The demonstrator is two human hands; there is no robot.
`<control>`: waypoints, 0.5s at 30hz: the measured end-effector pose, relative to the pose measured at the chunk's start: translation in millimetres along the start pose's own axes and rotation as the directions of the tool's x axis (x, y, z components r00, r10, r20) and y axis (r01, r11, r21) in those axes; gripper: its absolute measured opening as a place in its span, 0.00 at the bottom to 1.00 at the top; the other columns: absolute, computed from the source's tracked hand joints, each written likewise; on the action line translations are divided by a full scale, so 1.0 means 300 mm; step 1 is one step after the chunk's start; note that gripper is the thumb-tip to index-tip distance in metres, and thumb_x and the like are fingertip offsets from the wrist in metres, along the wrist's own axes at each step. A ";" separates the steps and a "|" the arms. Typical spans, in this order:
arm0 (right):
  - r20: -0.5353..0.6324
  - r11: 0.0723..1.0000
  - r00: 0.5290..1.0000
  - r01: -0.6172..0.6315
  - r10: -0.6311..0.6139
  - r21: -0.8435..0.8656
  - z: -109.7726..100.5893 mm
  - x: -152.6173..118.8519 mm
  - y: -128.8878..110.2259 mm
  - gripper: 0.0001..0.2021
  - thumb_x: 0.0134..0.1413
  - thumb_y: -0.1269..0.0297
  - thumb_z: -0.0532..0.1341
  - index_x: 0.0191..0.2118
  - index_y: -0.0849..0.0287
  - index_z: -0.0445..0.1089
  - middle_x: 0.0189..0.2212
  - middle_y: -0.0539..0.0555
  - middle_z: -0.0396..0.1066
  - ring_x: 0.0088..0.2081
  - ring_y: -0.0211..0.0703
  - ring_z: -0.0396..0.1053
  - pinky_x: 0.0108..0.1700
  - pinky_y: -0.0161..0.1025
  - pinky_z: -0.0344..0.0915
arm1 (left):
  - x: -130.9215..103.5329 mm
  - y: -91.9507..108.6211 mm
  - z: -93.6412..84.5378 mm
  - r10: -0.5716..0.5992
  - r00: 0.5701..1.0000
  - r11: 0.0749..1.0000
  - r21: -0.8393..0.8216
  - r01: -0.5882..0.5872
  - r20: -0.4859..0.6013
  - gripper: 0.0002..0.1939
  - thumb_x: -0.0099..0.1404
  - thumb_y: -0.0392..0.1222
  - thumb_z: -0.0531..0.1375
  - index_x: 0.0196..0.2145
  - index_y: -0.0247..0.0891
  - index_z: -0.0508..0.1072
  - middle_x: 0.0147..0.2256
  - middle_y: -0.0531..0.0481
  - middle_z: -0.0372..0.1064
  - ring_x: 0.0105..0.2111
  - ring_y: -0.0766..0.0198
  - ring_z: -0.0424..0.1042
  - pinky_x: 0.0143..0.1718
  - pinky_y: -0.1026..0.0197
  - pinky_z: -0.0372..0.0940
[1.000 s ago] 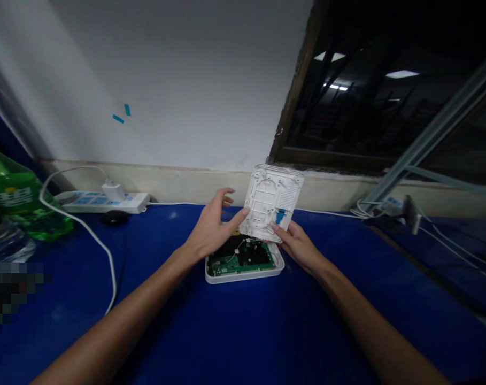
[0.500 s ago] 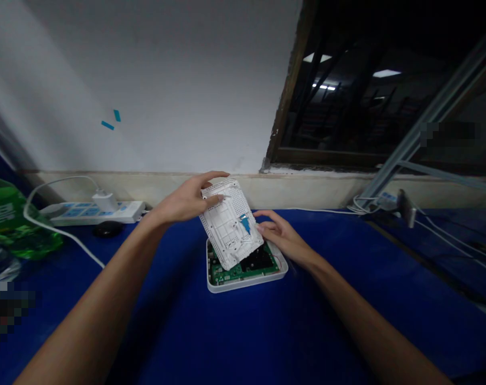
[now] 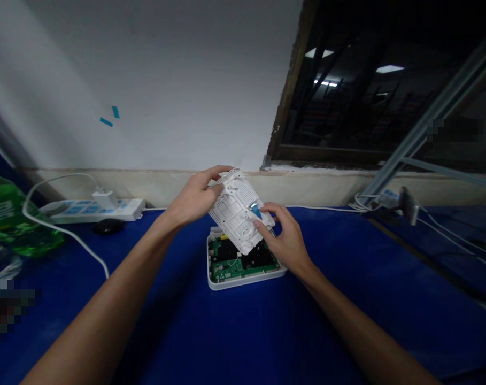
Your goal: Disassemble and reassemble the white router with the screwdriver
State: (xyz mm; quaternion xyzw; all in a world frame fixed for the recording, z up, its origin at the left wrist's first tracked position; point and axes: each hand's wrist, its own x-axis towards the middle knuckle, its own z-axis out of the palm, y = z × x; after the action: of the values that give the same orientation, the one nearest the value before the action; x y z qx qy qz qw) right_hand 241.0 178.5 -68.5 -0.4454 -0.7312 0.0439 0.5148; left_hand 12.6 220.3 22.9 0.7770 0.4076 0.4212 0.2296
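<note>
A white perforated plastic cover [image 3: 237, 214] is tilted in the air with its ribbed inner face toward me. My left hand [image 3: 200, 195] grips its upper left edge, thumb on the inner face. My right hand [image 3: 285, 235] pinches the cover's right side, its thumb and fingers near a small blue piece [image 3: 254, 209] on that face. Below the cover, a white device housing [image 3: 246, 283] lies on the table, with a green circuit board [image 3: 222, 270] and black plates inside. A thin light wire with a small connector shows over the board. The cover hides the housing's back right part.
On the left are a white power strip [image 3: 126, 210] with a plugged-in charger [image 3: 105, 199], a black mouse [image 3: 108, 226] and a green bottle [image 3: 6, 214]. A metal frame [image 3: 391, 166] and loose cables stand at the right, on the blue table [image 3: 243, 337] against the wall.
The cover has risen and shifted right, tilting further, and more of the circuit board shows. My right hand has moved onto the cover, close by the blue piece.
</note>
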 end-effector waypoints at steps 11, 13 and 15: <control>-0.064 0.999 0.997 0.053 -0.052 0.009 0.013 -0.008 0.027 0.06 0.60 0.65 0.64 0.43 0.55 0.76 0.41 0.54 0.75 0.44 0.45 0.73 0.48 0.44 0.69 | 0.010 -0.056 0.040 -0.207 0.978 0.970 -0.128 0.204 -0.008 0.23 0.58 0.37 0.54 0.51 0.39 0.72 0.40 0.45 0.74 0.39 0.53 0.71 0.41 0.53 0.63; -0.077 0.998 0.995 0.065 -0.064 0.008 0.021 -0.009 0.026 0.07 0.59 0.66 0.65 0.44 0.55 0.77 0.42 0.55 0.75 0.45 0.46 0.73 0.49 0.45 0.70 | 0.011 -0.069 0.040 -0.241 0.970 0.961 -0.136 0.242 0.023 0.22 0.59 0.38 0.54 0.51 0.40 0.72 0.44 0.45 0.75 0.42 0.52 0.71 0.42 0.54 0.64; -0.098 0.998 0.993 0.068 -0.068 -0.004 0.030 -0.010 0.024 0.08 0.58 0.66 0.66 0.44 0.55 0.78 0.43 0.56 0.74 0.45 0.46 0.73 0.48 0.45 0.70 | 0.010 -0.075 0.044 -0.223 0.974 0.967 -0.113 0.227 0.044 0.19 0.60 0.40 0.55 0.49 0.40 0.74 0.48 0.44 0.74 0.44 0.51 0.71 0.44 0.53 0.64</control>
State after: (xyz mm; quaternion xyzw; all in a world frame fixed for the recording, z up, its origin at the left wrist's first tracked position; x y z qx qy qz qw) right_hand 238.4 184.2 -78.7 -0.4220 -0.7198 0.0040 0.5512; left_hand 14.7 235.2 1.5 0.7173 0.4641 0.4036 0.3275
